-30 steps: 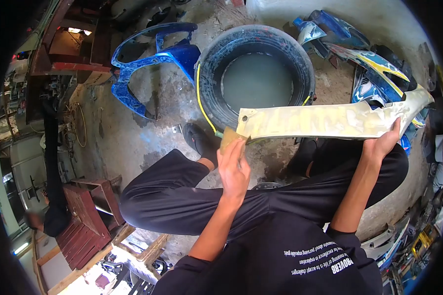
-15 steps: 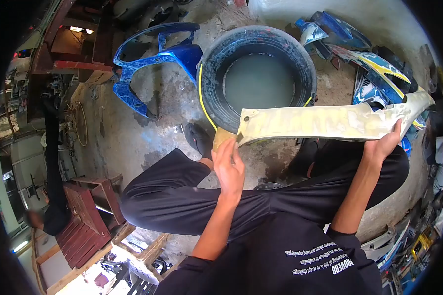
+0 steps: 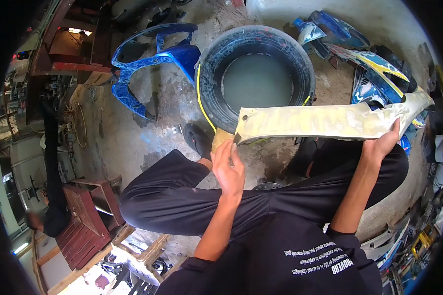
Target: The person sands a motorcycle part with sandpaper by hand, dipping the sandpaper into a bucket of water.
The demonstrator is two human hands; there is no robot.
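Note:
A long cream-and-yellow panel (image 3: 310, 122) lies across the near rim of a black bucket (image 3: 305, 59) that holds cloudy water. My right hand (image 3: 383, 145) grips the lower edge of the panel near its wide, curved end. At the narrow end, my left hand (image 3: 229, 169) pinches a tan sanding sheet (image 3: 221, 139), its fingertips beside the panel's lower left corner. Part of the sheet is hidden behind the fingers.
A blue frame-like fairing (image 3: 177, 56) lies on the floor left of the bucket. Blue, white and yellow panels (image 3: 374, 64) are piled at the right. A red wooden bench (image 3: 86, 226) and another person (image 3: 56, 216) are at the far left.
My left hand has moved slightly left and down with the sanding sheet, off the panel's corner edge. My right hand and the panel have stayed almost where they were.

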